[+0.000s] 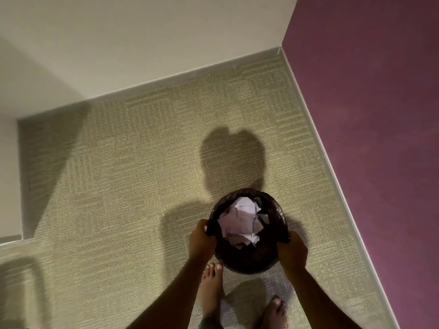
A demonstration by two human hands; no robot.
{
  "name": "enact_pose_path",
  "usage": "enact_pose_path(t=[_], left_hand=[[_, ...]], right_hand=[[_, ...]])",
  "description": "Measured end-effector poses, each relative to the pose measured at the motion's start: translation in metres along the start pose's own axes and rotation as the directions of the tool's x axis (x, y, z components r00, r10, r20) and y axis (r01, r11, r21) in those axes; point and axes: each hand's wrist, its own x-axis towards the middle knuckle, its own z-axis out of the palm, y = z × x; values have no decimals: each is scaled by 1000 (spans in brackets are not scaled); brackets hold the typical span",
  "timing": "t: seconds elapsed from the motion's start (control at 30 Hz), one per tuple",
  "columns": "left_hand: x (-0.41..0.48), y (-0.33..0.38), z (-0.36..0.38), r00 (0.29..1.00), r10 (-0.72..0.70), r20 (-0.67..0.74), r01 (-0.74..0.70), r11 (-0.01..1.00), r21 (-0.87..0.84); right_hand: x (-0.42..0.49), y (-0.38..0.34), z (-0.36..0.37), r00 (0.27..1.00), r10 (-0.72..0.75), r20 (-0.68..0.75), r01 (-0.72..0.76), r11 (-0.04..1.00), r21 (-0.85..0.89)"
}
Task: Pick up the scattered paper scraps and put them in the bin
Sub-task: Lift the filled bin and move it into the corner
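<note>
Left hand [202,238] and right hand [292,251] grip bin [249,260] at opposite sides of rim, fingers curled over edge and black liner. Paper scraps [242,222] heaped inside bin, near top.

Risks:
- bin tilts, top scraps slide out onto carpet [118,174]
- liner slips under fingers, grip lost
- bin drops on bare feet [211,288] just below

Purple wall [368,115] close on right, cream wall [142,43] far. Open carpet to left, no loose scraps seen there.

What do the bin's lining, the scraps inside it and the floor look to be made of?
The bin lining: probably thin black plastic film, glossy and crinkled at the rim. The scraps: matte white paper, creased with torn edges. The floor: beige carpet, ribbed low pile.
</note>
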Motion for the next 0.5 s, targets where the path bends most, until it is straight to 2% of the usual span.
enact_pose_path(t=[0.23,0.4,0.5], left_hand=[[-37,33,-49,999,24,21,-22,998,-66],[-50,60,-81,998,60,18,-58,995,-78],[-55,81,-98,997,77,28,-74,991,-107]], right_hand=[[-44,-46,-46,999,-1,-33,1,1000,-3],[-62,-77,-70,995,-35,-92,42,996,79],[-68,-106,-91,999,-17,-36,21,996,85]])
